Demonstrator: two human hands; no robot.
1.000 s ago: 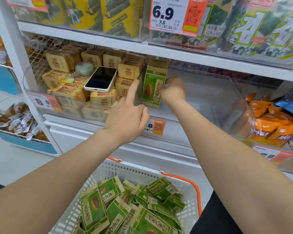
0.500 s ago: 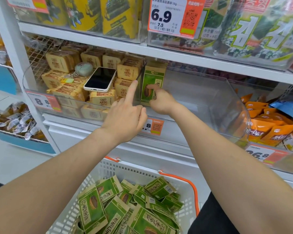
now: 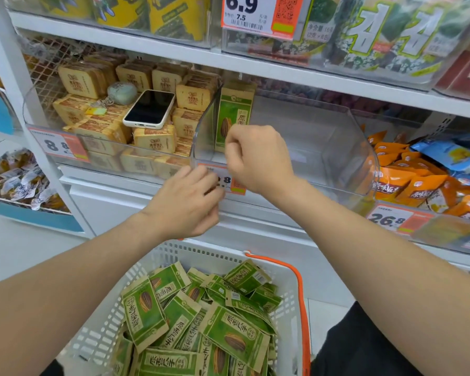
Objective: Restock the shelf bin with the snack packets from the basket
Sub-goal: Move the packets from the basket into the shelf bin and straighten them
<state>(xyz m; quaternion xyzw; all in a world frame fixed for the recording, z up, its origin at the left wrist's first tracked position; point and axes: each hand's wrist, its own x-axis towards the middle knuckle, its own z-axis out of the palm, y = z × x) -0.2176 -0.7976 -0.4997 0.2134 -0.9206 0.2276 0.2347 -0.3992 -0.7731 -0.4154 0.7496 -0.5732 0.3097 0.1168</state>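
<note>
Change, left hand point(image 3: 185, 202): the forefinger that stood up against the bin's left wall half a second before was folded in; the hand sat lower, in front of the price tag point(image 3: 229, 183) on the bin's front lip.
Change, right hand point(image 3: 255, 158): the fingers that had been on the packet's face were off it; the hand was drawn back towards the front lip.
Change, packet point(image 3: 235, 115): none seen; same place, same pose.
Left hand, state: fingers curled under, nothing seen in them; contact with the tag could not be told.
Right hand, state: closed into a loose fist, thumb against forefinger, nothing seen in it.
Packet, place: upright in the clear bin point(image 3: 337, 147), against its left wall, face to the front.
Packet vs hands: just behind the right hand, which covered its lower right corner; above and to the right of the left hand.
Basket point(image 3: 106, 321): below both forearms, holding a loose heap of green packets point(image 3: 236, 337).
</note>
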